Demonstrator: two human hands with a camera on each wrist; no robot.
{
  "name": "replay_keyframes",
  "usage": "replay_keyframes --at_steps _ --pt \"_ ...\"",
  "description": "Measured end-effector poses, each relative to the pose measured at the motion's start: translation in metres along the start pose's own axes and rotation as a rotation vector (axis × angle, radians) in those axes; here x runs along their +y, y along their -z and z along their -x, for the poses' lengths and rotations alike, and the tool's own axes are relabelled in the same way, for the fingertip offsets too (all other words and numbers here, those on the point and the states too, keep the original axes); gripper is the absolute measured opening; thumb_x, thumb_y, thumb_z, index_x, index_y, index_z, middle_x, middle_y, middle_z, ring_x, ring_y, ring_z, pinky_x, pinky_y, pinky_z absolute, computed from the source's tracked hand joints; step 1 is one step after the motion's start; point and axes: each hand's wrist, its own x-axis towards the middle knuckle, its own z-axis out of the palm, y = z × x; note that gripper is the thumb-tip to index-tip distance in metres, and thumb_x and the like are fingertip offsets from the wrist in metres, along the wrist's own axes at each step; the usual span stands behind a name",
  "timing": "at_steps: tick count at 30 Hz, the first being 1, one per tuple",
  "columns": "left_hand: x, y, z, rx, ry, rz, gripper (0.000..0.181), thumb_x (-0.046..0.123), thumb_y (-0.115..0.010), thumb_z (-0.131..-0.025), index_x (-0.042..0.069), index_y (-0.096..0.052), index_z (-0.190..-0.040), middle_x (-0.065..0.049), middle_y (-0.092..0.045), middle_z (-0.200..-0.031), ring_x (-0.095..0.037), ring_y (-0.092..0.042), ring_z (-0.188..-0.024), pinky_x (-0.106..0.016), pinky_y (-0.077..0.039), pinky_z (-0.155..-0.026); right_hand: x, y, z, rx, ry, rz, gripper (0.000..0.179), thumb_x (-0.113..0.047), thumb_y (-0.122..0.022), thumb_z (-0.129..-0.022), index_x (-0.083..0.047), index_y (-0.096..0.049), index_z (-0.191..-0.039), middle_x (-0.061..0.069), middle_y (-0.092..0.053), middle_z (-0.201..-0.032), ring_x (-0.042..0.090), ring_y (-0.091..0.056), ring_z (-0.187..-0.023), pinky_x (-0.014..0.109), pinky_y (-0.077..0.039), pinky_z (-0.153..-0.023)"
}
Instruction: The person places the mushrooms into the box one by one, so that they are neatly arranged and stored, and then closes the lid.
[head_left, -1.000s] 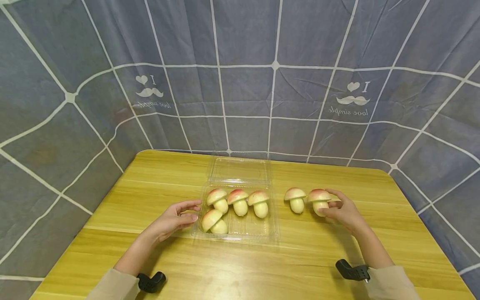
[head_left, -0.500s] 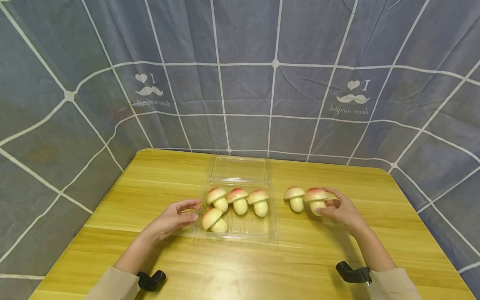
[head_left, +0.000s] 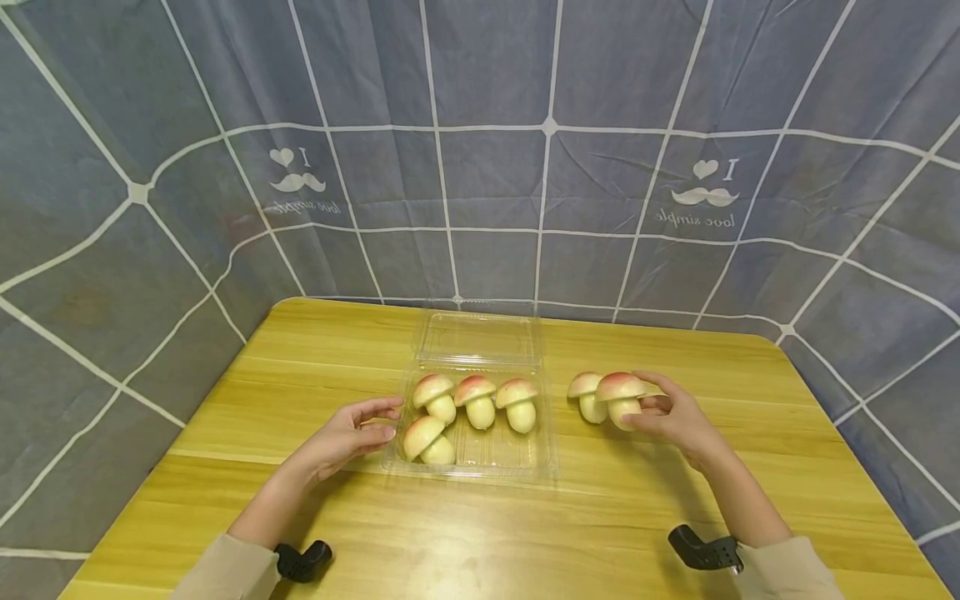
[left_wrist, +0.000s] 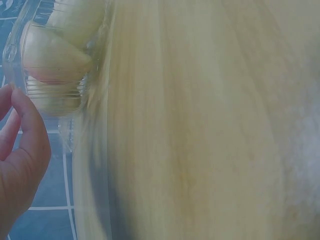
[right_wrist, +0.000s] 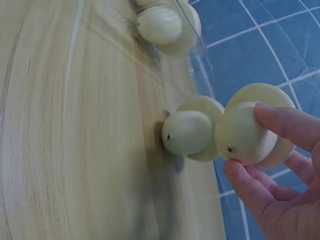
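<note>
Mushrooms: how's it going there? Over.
Right hand grips one mushroom. Left hand beside clear box. Four mushrooms inside. Loose mushroom between held one and box.

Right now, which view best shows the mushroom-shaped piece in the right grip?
Right wrist: the held piece is largest there, right grip plainly pinching its stem. Head shows it smaller, with its cap's reddish top; left wrist doesn't show it.

Mushroom point(right_wrist: 242, 131), between right fingers point(right_wrist: 250, 189): smooth, low sheen. Box point(head_left: 497, 452), at left fingers point(left_wrist: 32, 120): thin clear plastic, glossy, ribbed. Table point(head_left: 465, 542), beneath fingers: wood-grained, smooth, glossy. Curtain point(head_left: 487, 183), beyond fingers: creased cloth, matt. Sleeves point(head_left: 232, 571), well behind fingers: plain matt cloth.
</note>
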Motion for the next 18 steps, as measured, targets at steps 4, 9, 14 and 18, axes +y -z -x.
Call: replay_keyframes --at_steps 4,9,14,18 --pt "0.0 0.0 0.001 0.002 0.003 0.003 0.061 0.007 -0.06 -0.09 -0.01 -0.03 -0.14 -0.027 -0.036 -0.13 -0.012 -0.054 -0.095 -0.025 -0.049 -0.079 -0.004 -0.003 0.0 -0.007 0.009 -0.002 0.075 -0.011 -0.07 -0.083 -0.002 -0.027 -0.144 0.026 -0.053 -0.114 0.016 -0.057 -0.091 0.031 -0.05 -0.077" --pt "0.001 -0.001 0.001 0.001 -0.001 -0.005 0.062 0.008 -0.06 -0.09 -0.01 -0.029 -0.14 -0.028 -0.035 -0.13 -0.014 -0.054 -0.098 -0.026 -0.049 -0.08 -0.008 -0.008 0.001 -0.025 0.022 -0.019 0.075 -0.01 -0.07 -0.083 -0.002 -0.027 -0.144 0.025 -0.056 -0.111 0.017 -0.059 -0.09 0.03 -0.05 -0.076" --pt "0.001 0.0 0.001 -0.001 -0.004 -0.017 0.061 0.009 -0.06 -0.09 -0.01 -0.03 -0.14 -0.028 -0.035 -0.131 -0.016 -0.053 -0.102 -0.027 -0.049 -0.081 -0.012 -0.013 0.002 -0.048 0.019 -0.044 0.076 -0.01 -0.07 -0.082 -0.001 -0.027 -0.144 0.024 -0.056 -0.11 0.016 -0.059 -0.089 0.029 -0.05 -0.076" --pt "0.001 -0.001 0.001 -0.004 -0.011 -0.019 0.06 0.009 -0.06 -0.091 -0.01 -0.03 -0.14 -0.028 -0.035 -0.131 -0.016 -0.052 -0.103 -0.028 -0.049 -0.081 -0.015 -0.018 0.002 -0.061 0.021 -0.054 0.076 -0.009 -0.071 -0.081 -0.001 -0.028 -0.144 0.023 -0.056 -0.109 0.017 -0.058 -0.088 0.029 -0.05 -0.074"
